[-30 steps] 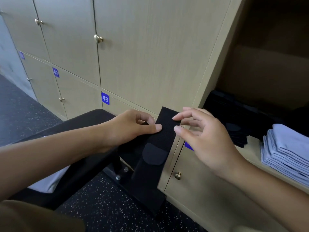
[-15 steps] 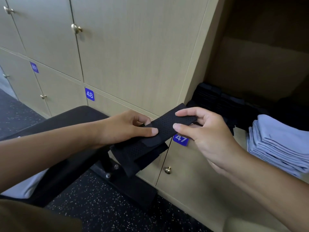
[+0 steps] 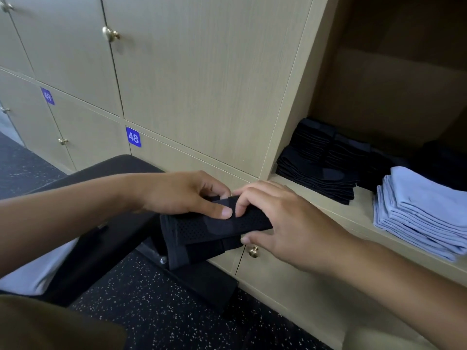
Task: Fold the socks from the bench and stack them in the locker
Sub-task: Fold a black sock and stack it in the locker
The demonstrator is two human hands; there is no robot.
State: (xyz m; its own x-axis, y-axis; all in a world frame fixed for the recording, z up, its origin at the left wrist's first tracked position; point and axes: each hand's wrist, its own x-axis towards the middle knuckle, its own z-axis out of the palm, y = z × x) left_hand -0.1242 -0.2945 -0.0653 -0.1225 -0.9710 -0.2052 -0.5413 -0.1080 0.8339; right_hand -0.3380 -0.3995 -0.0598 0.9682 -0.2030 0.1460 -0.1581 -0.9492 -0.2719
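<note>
While the black sock (image 3: pixel 214 231) is mid-fold in the air just above the right end of the bench (image 3: pixel 106 223), both hands are clamped on it. Left to right: bench with something white (image 3: pixel 38 271) on its near left side, then left hand (image 3: pixel 182 193), thumb pressed flat on the sock's top face with the other fingers curled behind. Sock lies roughly level, doubled over, a loose layer sagging out below at its left end. Right hand (image 3: pixel 285 221) pinches the sock's right end, fingers over the top, thumb underneath.

Further right, the open locker (image 3: pixel 316 195): black folded sock stack (image 3: pixel 318 173) at the shelf's left side, light blue folded stack (image 3: pixel 424 218) toward the right front edge, dark items behind it, too dim to identify.

Judgement: fold not finished. To do it well, tuck the hanging layer up flush, align edges, keep the left thumb pinning the crease while the right hand smooths. Then carry it flat onto the black stack, edges squared so the pile won't lean. Risk: layers slip apart if either pinch loosens.
</note>
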